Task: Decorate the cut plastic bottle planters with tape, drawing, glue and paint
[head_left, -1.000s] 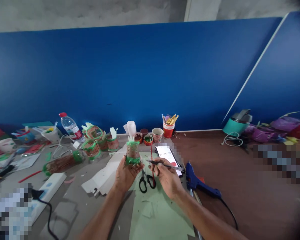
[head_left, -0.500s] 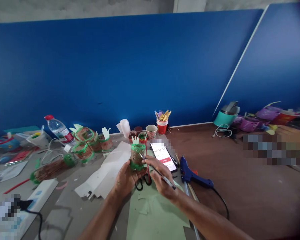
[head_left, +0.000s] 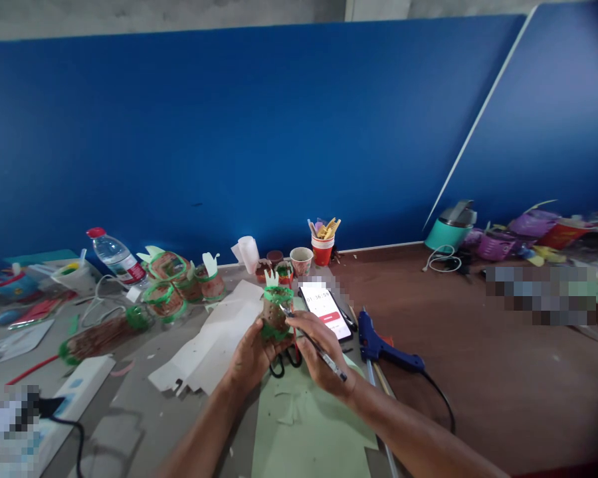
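My left hand point(head_left: 249, 358) is wrapped round the base of a small brown craft pot point(head_left: 275, 311) with green trim and pale green leaves on top, held upright above the table. My right hand point(head_left: 319, 350) pinches a thin black pen point(head_left: 315, 345), whose tip touches the right side of the pot. Black-handled scissors point(head_left: 284, 364) lie on the table just under both hands, partly hidden. A pale green paper sheet point(head_left: 309, 431) lies beneath my forearms.
A phone point(head_left: 325, 309) with a lit screen and a blue glue gun point(head_left: 381, 345) lie right of my hands. Similar brown-and-green pots point(head_left: 172, 292), a water bottle point(head_left: 117, 257), paper cups point(head_left: 321, 251) and white cardboard point(head_left: 214, 338) crowd the left and back. A blue wall stands behind.
My right hand has swung the pen from pointing sideways to pressing its tip against the pot. Both hands have drawn together. The view has shifted slightly right.
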`<state>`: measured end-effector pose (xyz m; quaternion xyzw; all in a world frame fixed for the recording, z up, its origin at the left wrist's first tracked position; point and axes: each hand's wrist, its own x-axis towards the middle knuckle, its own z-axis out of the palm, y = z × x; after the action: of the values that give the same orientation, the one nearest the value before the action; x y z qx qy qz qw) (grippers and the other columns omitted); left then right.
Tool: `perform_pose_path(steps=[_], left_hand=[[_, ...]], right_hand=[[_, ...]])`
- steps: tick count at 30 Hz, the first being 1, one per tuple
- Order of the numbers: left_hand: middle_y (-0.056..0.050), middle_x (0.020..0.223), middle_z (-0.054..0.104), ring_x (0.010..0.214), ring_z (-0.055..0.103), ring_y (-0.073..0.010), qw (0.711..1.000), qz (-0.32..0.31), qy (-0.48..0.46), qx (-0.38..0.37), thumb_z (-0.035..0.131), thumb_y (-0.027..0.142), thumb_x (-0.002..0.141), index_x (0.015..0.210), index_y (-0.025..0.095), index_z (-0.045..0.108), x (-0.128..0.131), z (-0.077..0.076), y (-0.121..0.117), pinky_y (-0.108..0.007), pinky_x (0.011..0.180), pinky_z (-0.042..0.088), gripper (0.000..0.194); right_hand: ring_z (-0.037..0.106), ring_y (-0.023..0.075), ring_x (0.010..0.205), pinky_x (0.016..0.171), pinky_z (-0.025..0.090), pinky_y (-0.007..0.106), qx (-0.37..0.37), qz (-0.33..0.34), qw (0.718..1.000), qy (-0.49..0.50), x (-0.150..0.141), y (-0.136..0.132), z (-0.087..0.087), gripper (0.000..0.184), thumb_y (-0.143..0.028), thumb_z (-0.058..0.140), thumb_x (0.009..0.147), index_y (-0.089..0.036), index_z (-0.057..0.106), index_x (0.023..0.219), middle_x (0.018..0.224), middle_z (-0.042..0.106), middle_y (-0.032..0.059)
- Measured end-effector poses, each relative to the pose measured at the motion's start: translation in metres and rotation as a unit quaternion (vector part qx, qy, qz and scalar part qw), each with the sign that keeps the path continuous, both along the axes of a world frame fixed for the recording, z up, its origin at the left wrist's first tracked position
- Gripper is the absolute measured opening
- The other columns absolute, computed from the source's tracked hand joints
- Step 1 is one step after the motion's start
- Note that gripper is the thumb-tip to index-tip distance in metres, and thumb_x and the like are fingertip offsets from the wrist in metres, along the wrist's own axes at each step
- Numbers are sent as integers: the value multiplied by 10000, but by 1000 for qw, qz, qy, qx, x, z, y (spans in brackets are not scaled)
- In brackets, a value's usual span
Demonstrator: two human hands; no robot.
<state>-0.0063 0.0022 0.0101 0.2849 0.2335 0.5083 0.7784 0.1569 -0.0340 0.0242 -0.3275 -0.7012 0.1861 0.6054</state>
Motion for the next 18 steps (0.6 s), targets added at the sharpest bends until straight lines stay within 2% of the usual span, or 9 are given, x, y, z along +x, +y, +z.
perform_pose_path(steps=[11,18], left_hand=[[-61,984,758,880,692,-224,1000,9,9,8,657,293,815,1022,185,709,1,-4,2,-369,848,532,240],[-72,1008,756,940,693,-252,1000,12,22,7,663,321,803,1047,179,689,2,-2,1,-384,853,536,283]], right_hand=[[626,216,1079,912,511,340,-2,6,1000,-5,0,2,-2,265,-265,463,966,-233,620,1176,1111,670,101],[625,208,1046,896,511,340,23,25,999,15,0,3,-1,269,-224,449,969,-228,601,1191,1082,659,101]])
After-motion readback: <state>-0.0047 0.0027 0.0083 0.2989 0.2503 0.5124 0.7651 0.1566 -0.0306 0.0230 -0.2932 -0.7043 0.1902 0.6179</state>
